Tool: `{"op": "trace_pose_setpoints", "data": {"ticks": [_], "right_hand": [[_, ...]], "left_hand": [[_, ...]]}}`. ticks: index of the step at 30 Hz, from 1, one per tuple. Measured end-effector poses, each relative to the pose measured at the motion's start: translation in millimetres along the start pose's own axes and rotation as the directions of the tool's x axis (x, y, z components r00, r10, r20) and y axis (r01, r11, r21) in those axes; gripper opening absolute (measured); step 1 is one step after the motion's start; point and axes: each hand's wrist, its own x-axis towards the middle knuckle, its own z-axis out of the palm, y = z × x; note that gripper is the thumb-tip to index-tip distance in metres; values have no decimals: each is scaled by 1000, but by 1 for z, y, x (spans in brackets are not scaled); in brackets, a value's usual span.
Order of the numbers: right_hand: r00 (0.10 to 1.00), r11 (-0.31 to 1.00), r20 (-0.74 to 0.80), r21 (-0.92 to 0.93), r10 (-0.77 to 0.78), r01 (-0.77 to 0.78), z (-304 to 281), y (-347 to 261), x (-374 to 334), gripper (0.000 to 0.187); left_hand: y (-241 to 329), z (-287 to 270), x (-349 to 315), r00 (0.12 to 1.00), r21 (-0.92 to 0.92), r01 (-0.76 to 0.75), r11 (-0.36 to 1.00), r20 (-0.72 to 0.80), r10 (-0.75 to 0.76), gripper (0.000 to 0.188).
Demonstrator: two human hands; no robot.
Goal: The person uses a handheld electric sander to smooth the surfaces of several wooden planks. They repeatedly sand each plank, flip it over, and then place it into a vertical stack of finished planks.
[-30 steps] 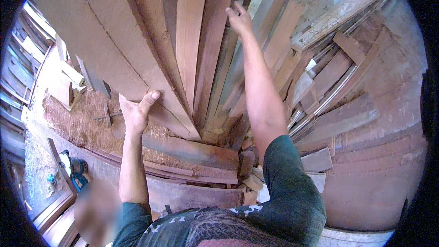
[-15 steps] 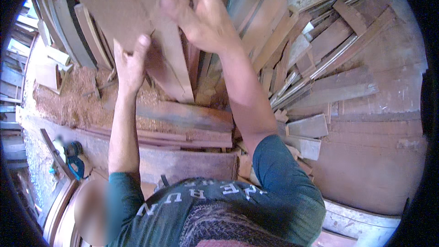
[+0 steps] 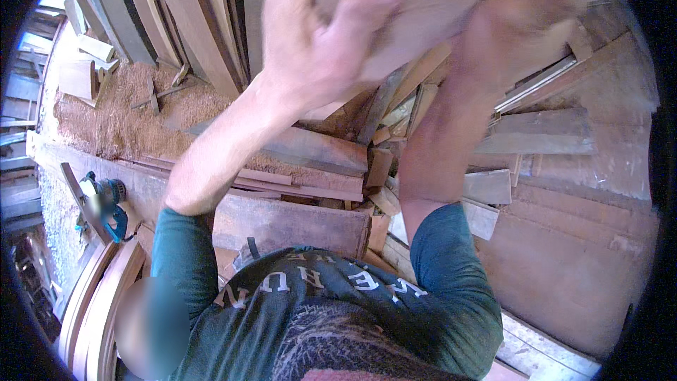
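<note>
A wide brown wooden board [image 3: 437, 0] is raised at the top of the view, its far part cut off by the picture's edge. My left hand [image 3: 317, 42] grips the board at its left side, thumb lying over the face. Over at the right end, my right hand [image 3: 536, 7] is smeared by motion but clasps the board's edge. Beneath the board, loose offcuts and boards lie partly hidden by my forearms.
Several planks [image 3: 190, 21] lean upright at the upper left, beside a heap of sawdust [image 3: 106, 120]. A teal power tool [image 3: 106, 204] rests at the left. Offcuts [image 3: 486, 187] and long boards [image 3: 536, 130] are piled on the right. A thick timber [image 3: 289, 222] runs before me.
Both hands have swung the board from the upper left to the upper right. The leaning planks and sawdust at the left now show more fully.
</note>
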Motion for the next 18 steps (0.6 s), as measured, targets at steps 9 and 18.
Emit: {"op": "trace_pose_setpoints", "data": {"ticks": [9, 18], "right_hand": [[989, 989, -39, -31, 142, -143, -21, 47, 35, 76], [971, 964, -18, -116, 240, -240, 15, 79, -54, 85]], "left_hand": [[-9, 58, 44, 983, -55, -73, 996, 165, 81, 56], [-97, 49, -19, 945, 373, 172, 912, 200, -260, 46]]}}
